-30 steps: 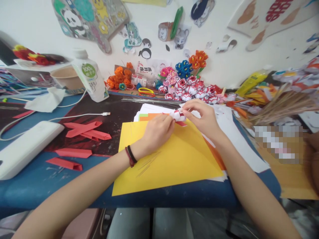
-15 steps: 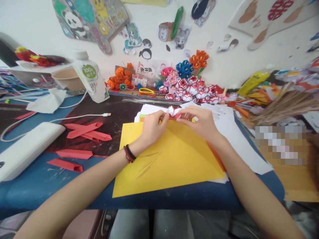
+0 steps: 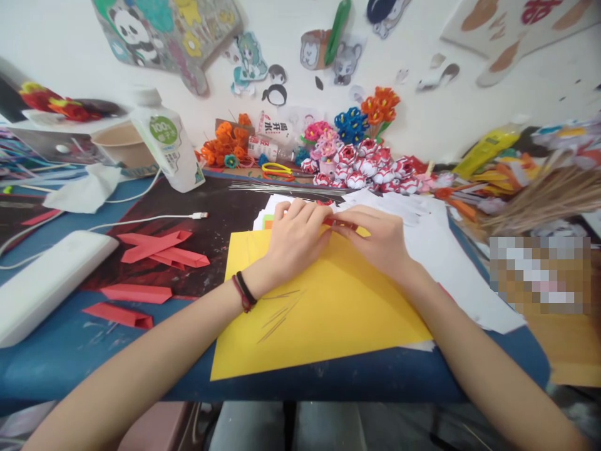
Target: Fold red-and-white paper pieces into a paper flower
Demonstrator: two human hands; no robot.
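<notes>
While left hand (image 3: 298,241) and right hand (image 3: 382,241) are pinching red paper (image 3: 334,221), it's sitting between them, long axis unclear.

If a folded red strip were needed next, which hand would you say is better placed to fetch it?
Probably the left hand: the folded red strips lie on its side, left of the yellow sheet, and the right hand is farther off. Both hands, though, are at a mostly hidden red piece.

Blue table (image 3: 300,379): paper stack (image 3: 338,307), red folded strips (image 3: 162,248), white cable (image 3: 145,219).
</notes>
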